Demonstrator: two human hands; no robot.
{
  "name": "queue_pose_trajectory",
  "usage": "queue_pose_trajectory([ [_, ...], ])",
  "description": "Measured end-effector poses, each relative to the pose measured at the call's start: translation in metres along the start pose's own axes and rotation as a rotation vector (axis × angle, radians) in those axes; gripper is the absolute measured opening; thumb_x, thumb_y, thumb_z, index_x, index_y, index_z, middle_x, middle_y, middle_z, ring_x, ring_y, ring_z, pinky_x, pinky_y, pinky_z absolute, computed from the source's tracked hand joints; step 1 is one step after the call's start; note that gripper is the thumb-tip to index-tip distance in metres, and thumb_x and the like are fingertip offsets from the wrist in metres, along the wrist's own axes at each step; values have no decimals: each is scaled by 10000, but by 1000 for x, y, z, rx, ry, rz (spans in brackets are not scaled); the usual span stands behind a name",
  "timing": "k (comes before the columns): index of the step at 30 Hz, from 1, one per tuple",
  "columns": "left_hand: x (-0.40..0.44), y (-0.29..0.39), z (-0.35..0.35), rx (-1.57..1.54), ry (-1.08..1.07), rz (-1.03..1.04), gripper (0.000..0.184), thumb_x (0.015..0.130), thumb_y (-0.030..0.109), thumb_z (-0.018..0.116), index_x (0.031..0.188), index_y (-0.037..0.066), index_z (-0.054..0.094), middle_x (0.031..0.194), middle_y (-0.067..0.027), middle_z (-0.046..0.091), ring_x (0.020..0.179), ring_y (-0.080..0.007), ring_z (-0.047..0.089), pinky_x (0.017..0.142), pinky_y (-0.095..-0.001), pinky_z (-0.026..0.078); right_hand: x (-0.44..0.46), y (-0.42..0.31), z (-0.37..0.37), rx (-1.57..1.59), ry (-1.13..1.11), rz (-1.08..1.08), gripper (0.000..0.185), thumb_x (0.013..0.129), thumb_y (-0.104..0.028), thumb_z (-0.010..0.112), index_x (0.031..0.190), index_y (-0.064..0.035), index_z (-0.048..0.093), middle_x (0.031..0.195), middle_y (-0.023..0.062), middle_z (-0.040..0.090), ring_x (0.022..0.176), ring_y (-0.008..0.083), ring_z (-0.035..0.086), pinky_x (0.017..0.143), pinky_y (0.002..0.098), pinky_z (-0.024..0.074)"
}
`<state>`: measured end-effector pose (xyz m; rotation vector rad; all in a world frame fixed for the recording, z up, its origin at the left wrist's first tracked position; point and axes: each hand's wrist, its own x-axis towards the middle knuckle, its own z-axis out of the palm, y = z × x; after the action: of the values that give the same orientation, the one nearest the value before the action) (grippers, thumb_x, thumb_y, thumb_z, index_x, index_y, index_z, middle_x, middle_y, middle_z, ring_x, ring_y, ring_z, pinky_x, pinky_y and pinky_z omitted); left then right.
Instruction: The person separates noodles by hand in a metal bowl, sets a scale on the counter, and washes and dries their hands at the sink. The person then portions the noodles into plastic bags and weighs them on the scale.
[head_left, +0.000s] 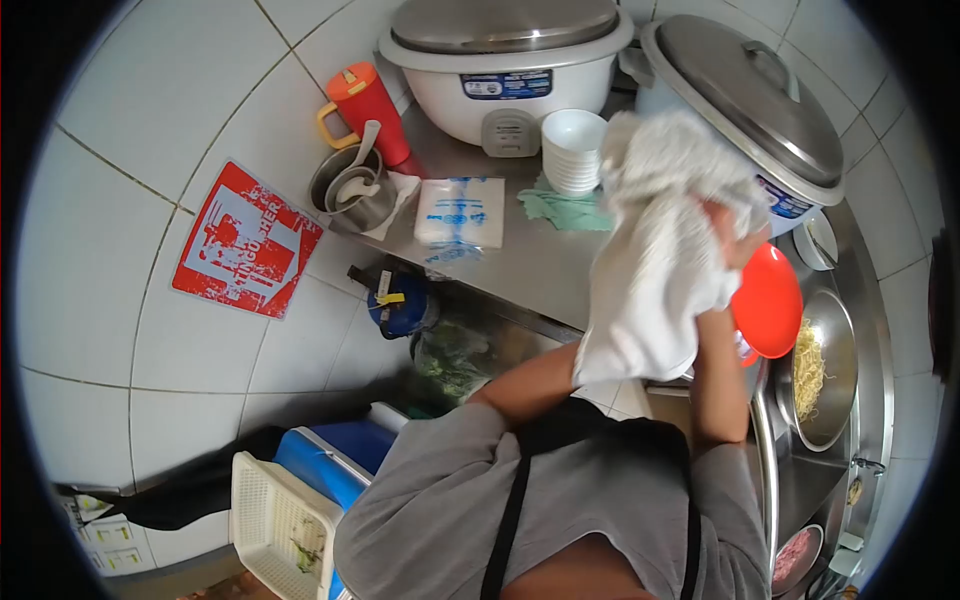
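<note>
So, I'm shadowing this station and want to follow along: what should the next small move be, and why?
I'd probably gather the loose lower part of the white cloth toward the right hand, which grips it. The cloth hangs down, hides the left hand, and in this view sits beside the stacked white bowls, so a tighter bundle might be less likely to brush them.

There is room to slide over the metal table [540, 265] near the picture's middle. Higher up, white bowls [573, 165] and a big cooker [500, 65] block the way; right of the middle, the white cloth [650, 285] does.
</note>
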<state>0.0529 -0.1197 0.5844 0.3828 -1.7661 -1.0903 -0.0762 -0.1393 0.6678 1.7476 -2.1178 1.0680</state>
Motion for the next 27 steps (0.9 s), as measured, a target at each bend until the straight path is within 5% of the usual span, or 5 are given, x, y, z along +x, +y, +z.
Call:
queue_pose_trajectory([
  [7, 60, 23, -109, 225, 221, 263, 335, 769, 162, 626, 1070, 26, 571, 1184, -159, 487, 1080, -303, 461, 899, -378, 370, 173, 32, -101, -914, 556, -199, 372, 890, -254, 421, 1215, -81, 470, 1010, 158, 590, 908, 234, 574, 821, 358, 424],
  [14, -53, -14, -268, 960, 101, -347, 417, 708, 209, 679, 1108, 142, 582, 1317, -120, 381, 1255, -373, 238, 984, -505, 178, 314, 172, -113, -630, 330, 124, 555, 801, -461, 508, 1266, -172, 419, 1022, 190, 579, 921, 290, 579, 756, 379, 459],
  [18, -71, -37, -291, 1061, 24, -330, 334, 728, 190, 642, 1055, 134, 601, 1286, -103, 413, 1242, -352, 266, 962, -497, 196, 236, 19, -46, -370, 431, -27, 549, 792, -490, 524, 1185, -107, 506, 1035, 200, 578, 874, 311, 596, 733, 374, 460],
  [24, -24, -58, -294, 727, 141, -293, 188, 744, 91, 573, 922, 67, 629, 943, -92, 618, 916, -278, 555, 818, -379, 369, 43, -153, 102, 567, -952, -296, 199, 765, -106, 560, 944, -34, 605, 930, 164, 581, 823, 317, 564, 749, 374, 447],
  [27, -2, -50, -285, 668, 184, -249, 165, 748, 74, 559, 894, 52, 632, 863, -98, 632, 785, -281, 587, 712, -332, 422, -28, -162, 155, 678, -821, -357, 226, 777, -100, 548, 972, 8, 585, 1015, 178, 557, 873, 326, 552, 780, 385, 446],
])
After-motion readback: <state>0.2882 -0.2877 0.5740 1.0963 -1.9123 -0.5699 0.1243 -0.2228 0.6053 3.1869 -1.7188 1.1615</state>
